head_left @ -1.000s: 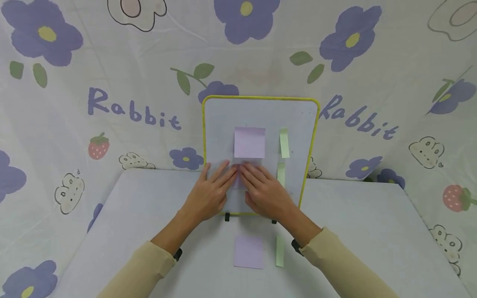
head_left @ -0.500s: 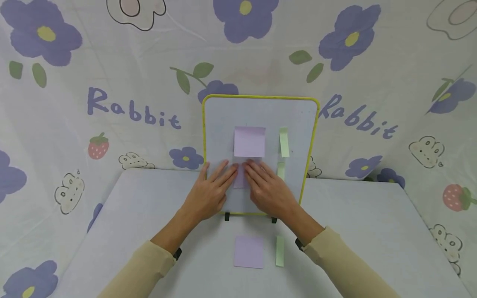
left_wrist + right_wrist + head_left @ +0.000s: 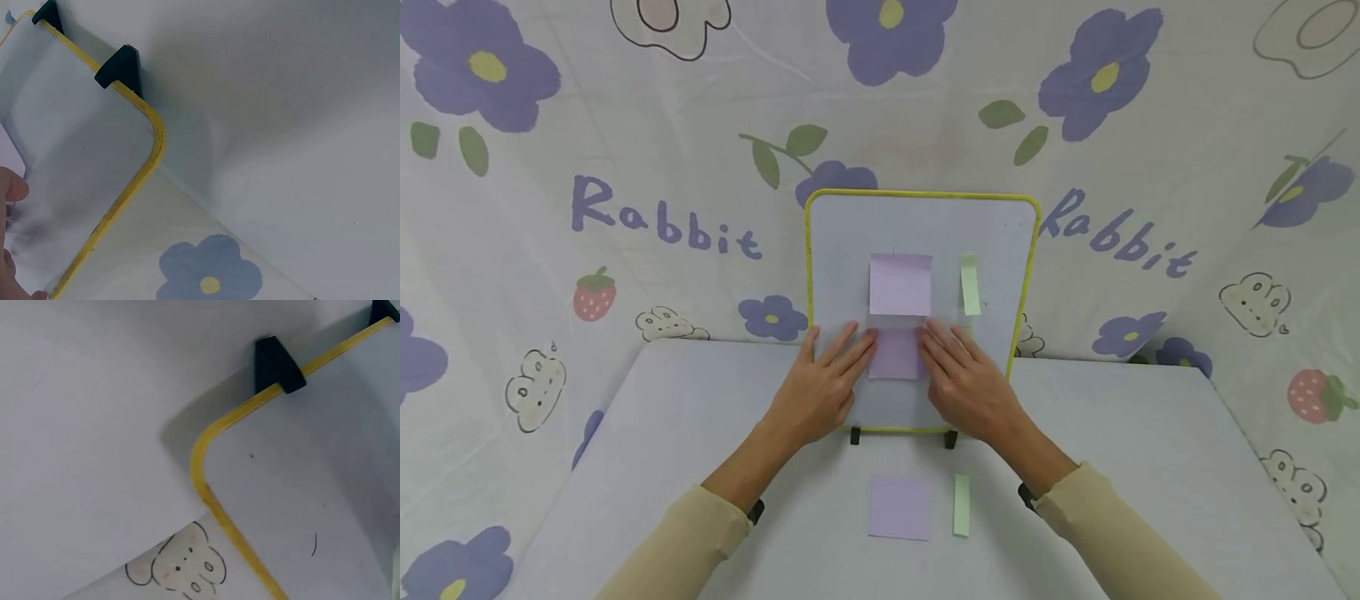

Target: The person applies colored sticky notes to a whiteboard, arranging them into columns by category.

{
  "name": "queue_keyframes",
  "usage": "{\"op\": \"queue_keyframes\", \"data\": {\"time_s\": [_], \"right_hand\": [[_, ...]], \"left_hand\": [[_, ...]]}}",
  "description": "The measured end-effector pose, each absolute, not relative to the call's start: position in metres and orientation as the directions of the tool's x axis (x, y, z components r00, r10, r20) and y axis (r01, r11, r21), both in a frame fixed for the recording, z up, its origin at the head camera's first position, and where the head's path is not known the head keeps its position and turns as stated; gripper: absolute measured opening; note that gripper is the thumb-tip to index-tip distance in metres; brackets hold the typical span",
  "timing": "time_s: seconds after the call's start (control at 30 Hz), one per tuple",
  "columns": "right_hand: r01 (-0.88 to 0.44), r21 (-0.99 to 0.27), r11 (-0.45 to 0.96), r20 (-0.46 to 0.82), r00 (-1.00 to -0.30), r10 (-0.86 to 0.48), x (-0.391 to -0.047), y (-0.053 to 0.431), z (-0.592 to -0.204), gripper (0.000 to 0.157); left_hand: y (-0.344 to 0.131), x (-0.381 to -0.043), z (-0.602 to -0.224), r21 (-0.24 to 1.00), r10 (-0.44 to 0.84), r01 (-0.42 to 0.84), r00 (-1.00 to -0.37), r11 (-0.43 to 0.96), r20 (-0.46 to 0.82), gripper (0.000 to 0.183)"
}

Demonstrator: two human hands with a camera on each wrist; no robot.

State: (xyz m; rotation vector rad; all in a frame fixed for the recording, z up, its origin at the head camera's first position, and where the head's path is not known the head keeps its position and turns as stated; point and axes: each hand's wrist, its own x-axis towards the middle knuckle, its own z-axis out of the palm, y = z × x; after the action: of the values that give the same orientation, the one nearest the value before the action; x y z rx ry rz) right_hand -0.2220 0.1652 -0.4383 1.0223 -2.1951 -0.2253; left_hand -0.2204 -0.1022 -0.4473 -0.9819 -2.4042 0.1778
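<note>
A small whiteboard [image 3: 842,242] with a yellow frame stands upright. My left hand [image 3: 820,383] lies on it with fingers straight, tips at the upper left of a purple sticky note [image 3: 892,354]. Across from it, the extended fingers of my right hand [image 3: 966,383] rest at that note's upper right edge. Another purple sticky note [image 3: 900,285] hangs just above, with a pale green strip [image 3: 970,285] to its right. A lower green strip is mostly hidden behind my right hand. The left wrist view catches my thumb [image 3: 14,186] near a note's corner; the right wrist view shows no hand.
On the white table [image 3: 700,433], a purple sticky note pad [image 3: 898,508] and a green strip [image 3: 961,506] lie before the board. Black feet [image 3: 951,439] hold the board's lower edge. A patterned cloth [image 3: 700,125] hangs behind.
My right hand has slid rightward along the top of the lower purple note, uncovering most of it and covering more of the lower green strip. My left hand has stayed in place.
</note>
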Motion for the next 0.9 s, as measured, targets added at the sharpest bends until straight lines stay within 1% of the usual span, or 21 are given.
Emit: {"op": "queue_keyframes", "data": {"time_s": [0.17,0.43,0.67,0.9], "right_hand": [[-0.604,0.413,0.682,0.528,-0.451,-0.719,-0.2216,0.1680,-0.4383,0.054],[-0.605,0.398,0.690,0.531,-0.461,-0.711,-0.2209,0.1648,-0.4400,0.054],[-0.598,0.418,0.684,0.508,-0.471,-0.722,-0.2210,0.1644,-0.4431,0.057],[-0.605,0.424,0.674,0.499,-0.465,-0.731,-0.2221,0.1667,-0.4446,0.059]], "left_hand": [[-0.1035,-0.2195,-0.4460,-0.314,0.680,0.606,-0.607,0.731,0.411,0.063],[-0.1043,-0.2190,-0.4472,-0.308,0.676,0.607,-0.596,0.733,0.433,0.062],[-0.1014,-0.2161,-0.4503,-0.309,0.666,0.593,-0.613,0.744,0.426,0.065],[-0.0989,-0.2144,-0.4529,-0.299,0.658,0.589,-0.630,0.751,0.413,0.066]]}}
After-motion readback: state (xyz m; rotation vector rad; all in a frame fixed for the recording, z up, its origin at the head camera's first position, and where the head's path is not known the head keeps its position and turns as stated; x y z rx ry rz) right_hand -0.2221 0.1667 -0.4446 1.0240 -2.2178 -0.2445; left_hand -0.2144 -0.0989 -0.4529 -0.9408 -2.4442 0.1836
